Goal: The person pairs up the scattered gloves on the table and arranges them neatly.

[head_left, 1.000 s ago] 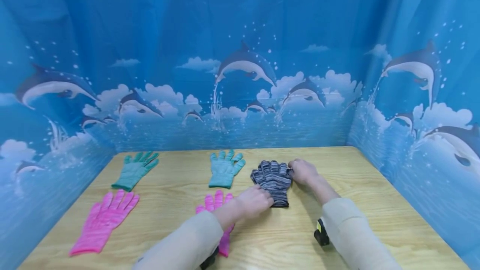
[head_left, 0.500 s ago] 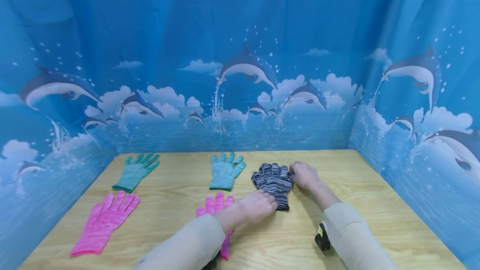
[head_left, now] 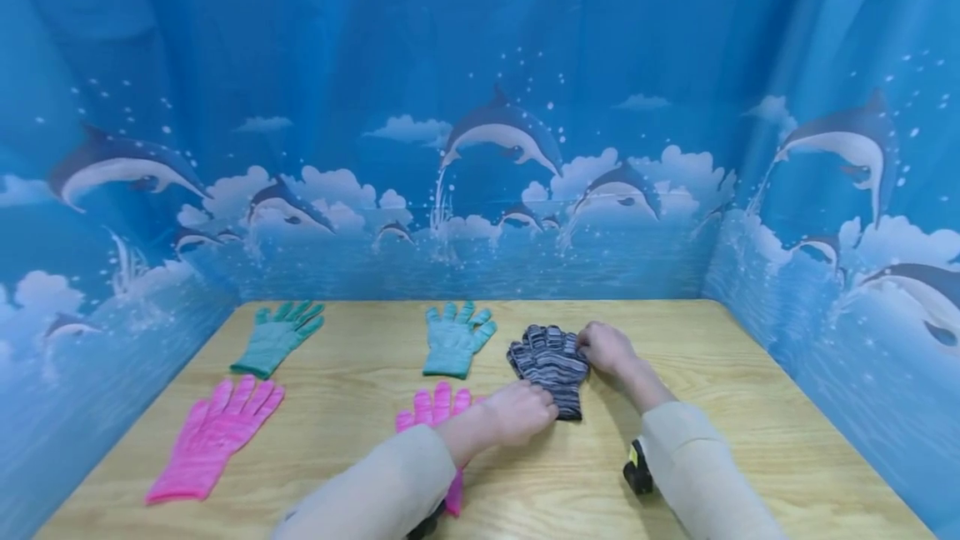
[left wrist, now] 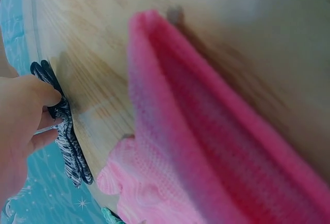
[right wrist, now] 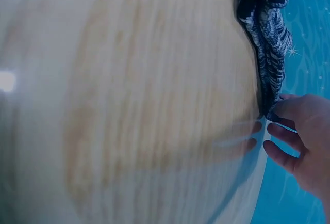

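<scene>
Risks, L to R: left sleeve [head_left: 367,486] crosses centre pink glove [head_left: 429,411]; a low sweep could drag it. Left hand [head_left: 521,413] pinches grey stack [head_left: 553,363] at the cuff, fingers nearly closed; a tug there could skew the layers. Right hand [head_left: 606,348] has its right edge between thumb and finger, other fingers loose; thin bite, could slip. Stack sits on counter [head_left: 337,440], right of centre.

Count: left pink glove [head_left: 213,444] + centre pink = 2; left green glove [head_left: 274,343] + centre green glove [head_left: 453,343] = 2; grey probably 2 stacked, can't confirm.
</scene>
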`<state>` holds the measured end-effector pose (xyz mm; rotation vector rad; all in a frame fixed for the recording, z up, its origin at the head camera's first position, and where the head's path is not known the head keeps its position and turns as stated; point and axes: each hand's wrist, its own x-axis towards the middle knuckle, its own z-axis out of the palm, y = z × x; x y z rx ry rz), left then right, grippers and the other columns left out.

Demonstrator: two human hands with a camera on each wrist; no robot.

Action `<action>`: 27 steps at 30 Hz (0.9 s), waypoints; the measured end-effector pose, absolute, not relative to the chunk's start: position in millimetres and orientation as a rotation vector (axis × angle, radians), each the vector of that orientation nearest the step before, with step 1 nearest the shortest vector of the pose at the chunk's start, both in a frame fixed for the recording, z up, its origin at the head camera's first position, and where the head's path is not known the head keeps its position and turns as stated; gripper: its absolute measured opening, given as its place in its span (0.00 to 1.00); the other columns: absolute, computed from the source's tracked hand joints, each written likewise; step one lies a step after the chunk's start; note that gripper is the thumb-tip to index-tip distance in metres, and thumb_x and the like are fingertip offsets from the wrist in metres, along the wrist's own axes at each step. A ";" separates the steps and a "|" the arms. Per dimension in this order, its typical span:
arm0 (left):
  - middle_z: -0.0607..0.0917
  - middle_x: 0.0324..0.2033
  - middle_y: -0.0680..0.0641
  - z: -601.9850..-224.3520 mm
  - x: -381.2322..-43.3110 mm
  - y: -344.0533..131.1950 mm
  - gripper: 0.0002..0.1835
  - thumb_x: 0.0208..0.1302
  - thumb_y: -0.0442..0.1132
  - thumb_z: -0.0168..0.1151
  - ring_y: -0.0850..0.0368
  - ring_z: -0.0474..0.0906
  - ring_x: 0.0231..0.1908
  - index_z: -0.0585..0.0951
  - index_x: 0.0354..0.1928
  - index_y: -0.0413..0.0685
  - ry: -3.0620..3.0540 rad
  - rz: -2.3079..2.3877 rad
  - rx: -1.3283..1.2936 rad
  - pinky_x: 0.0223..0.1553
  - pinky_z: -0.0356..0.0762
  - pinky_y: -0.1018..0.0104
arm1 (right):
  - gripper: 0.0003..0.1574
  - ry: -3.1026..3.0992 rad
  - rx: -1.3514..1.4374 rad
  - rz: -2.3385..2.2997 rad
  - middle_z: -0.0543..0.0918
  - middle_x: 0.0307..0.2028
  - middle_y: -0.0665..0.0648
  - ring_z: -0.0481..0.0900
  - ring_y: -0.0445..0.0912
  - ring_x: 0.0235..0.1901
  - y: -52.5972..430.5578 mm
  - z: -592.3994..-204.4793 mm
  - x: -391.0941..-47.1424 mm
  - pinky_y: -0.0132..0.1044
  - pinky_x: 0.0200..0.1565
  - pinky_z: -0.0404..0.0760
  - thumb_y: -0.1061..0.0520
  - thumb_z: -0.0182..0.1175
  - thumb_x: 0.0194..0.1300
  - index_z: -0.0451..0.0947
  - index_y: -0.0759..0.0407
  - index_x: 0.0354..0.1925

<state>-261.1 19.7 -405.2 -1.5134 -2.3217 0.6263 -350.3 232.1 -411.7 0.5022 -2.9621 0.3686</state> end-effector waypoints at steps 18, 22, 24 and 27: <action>0.79 0.36 0.57 -402.5 -262.9 21.5 0.13 0.51 0.43 0.66 0.64 0.74 0.39 0.79 0.41 0.55 -2.380 0.609 -1.537 0.39 0.71 0.72 | 0.02 -2.911 0.501 0.421 0.80 0.25 0.57 0.78 0.54 0.29 240.7 -411.2 -355.0 0.46 0.37 0.77 0.65 0.60 0.51 0.78 0.64 0.27; 0.79 0.35 0.57 -402.4 -263.5 22.3 0.13 0.50 0.42 0.66 0.64 0.74 0.39 0.80 0.40 0.55 -2.386 0.606 -1.535 0.39 0.71 0.72 | 0.02 -2.895 0.483 0.394 0.78 0.24 0.57 0.77 0.55 0.28 242.8 -410.7 -355.2 0.47 0.35 0.76 0.66 0.58 0.49 0.74 0.63 0.26; 0.78 0.35 0.57 -401.9 -263.5 22.6 0.13 0.50 0.42 0.66 0.64 0.74 0.39 0.80 0.40 0.55 -2.387 0.609 -1.536 0.39 0.71 0.72 | 0.03 -2.897 0.484 0.377 0.77 0.24 0.58 0.77 0.55 0.28 243.2 -411.7 -355.1 0.47 0.35 0.76 0.67 0.58 0.49 0.73 0.63 0.26; 0.78 0.35 0.57 -401.2 -263.4 23.4 0.13 0.50 0.42 0.66 0.65 0.74 0.39 0.80 0.40 0.55 -2.397 0.601 -1.542 0.39 0.71 0.72 | 0.04 -2.915 0.495 0.313 0.77 0.25 0.59 0.77 0.56 0.28 243.2 -414.2 -354.9 0.47 0.34 0.77 0.67 0.57 0.51 0.71 0.63 0.27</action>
